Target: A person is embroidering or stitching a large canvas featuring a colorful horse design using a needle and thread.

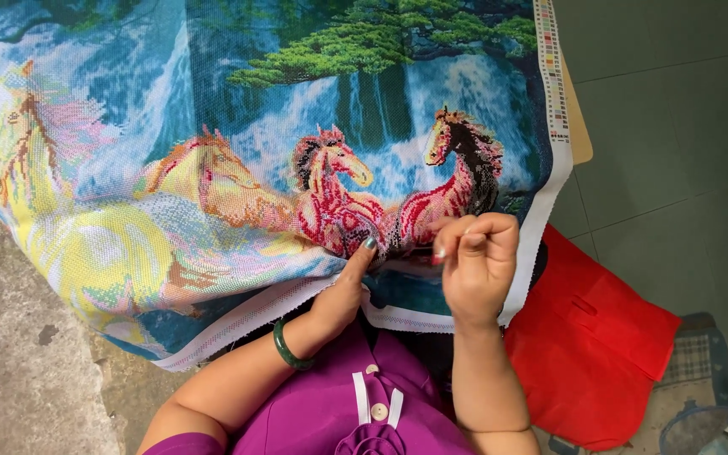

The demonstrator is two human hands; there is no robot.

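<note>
My right hand [475, 263] is raised over the lower edge of the cross-stitch canvas [238, 143], fingers curled in and thumb pinched against the fingertips, as if on something very thin; whether that is a needle or a thread I cannot tell, it is too fine to see. The stitching spot lies just to the left of this hand and a little below it, at the dark legs of the nearest horse. My left hand [343, 295] comes up from beneath, thumb on top of the cloth and fingers hidden under the fold, gripping the edge. It touches the canvas; the right one hovers just above.

The canvas's long axis runs left to right across my lap.

Count: one canvas, four stitched horses, one green bangle [288, 347] on my left wrist, one red bag [596, 337] to the right of my right hand.
</note>
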